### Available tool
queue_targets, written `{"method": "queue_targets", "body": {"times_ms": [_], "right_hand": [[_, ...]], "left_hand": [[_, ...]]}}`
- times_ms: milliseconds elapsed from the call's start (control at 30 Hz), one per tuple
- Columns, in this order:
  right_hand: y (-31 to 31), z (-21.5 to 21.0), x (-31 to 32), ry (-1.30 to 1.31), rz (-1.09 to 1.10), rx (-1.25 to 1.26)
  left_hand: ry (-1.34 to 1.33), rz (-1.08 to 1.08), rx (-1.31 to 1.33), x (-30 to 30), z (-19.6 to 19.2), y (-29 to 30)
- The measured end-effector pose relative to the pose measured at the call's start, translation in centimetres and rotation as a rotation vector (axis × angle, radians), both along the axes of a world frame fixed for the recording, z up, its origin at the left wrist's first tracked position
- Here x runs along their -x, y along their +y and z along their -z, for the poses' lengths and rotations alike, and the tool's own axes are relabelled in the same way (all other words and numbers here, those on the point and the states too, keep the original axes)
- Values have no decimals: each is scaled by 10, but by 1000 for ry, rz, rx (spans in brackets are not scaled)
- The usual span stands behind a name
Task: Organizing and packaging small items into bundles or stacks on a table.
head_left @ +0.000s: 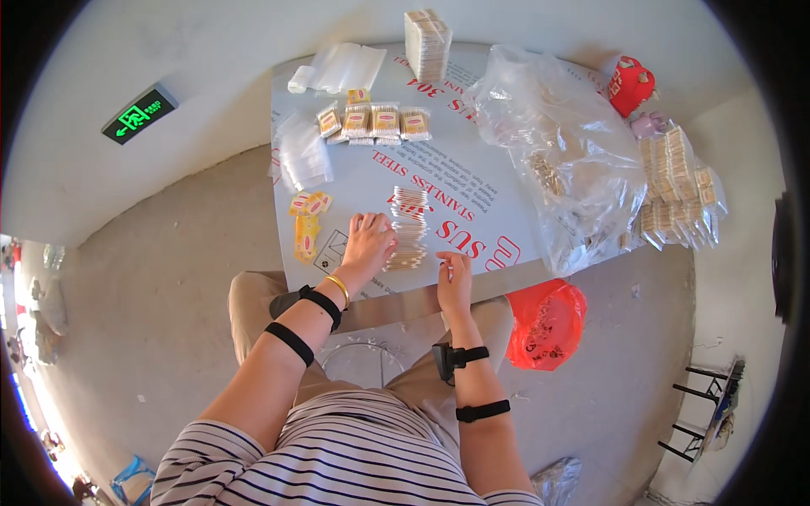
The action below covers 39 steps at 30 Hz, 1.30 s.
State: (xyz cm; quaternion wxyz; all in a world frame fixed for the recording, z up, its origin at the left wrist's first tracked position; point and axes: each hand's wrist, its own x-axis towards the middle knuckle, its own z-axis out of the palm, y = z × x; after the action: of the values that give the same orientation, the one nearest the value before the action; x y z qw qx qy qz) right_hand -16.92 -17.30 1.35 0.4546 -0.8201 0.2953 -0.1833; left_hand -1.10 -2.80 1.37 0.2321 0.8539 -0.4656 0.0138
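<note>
A long row of cotton swabs [410,221] lies loose on the table in front of me, the sticks running side to side. My left hand [371,243] rests at the row's near left side, fingers bent and slightly apart, its edge against the swabs. To the right of the row, by the table's front edge, is my right hand [456,277]; its fingers are curled together, and whatever may be between them is too small to make out. Yellow printed cards [307,238] lie left of my left hand. Beyond the row sit several bagged swab packs [386,123] with yellow cards.
Flat clear bags [304,153] and a plastic roll [344,67] occupy the table's left side. A tall swab stack [427,46] stands at the back. A big clear bag [557,143] covers the right, beside piled packs [675,185]. A red bag [548,325] hangs below the front edge.
</note>
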Motion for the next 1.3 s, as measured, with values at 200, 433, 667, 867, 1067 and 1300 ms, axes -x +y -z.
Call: {"method": "queue_targets", "body": {"times_ms": [200,433,667,867,1067,1300], "right_hand": [[1,-1,11,-29,20,-40],[11,-32,5,44,8,-77],[40,-75,10,-219,-206,-707],[62,-122,37,-300,-321,-764],[81,-165,65,-352,-368,-778],[100,-195,88,-443,-365,-735]], "left_hand": [[19,34,-28,-5,1,-4],[43,79,87,12,-40,10],[312,49,328,58,-103,49],[417,34,498,86,-134,76],[445,89,617,112,-163,98],[450,106,698,135,-179,113]]}}
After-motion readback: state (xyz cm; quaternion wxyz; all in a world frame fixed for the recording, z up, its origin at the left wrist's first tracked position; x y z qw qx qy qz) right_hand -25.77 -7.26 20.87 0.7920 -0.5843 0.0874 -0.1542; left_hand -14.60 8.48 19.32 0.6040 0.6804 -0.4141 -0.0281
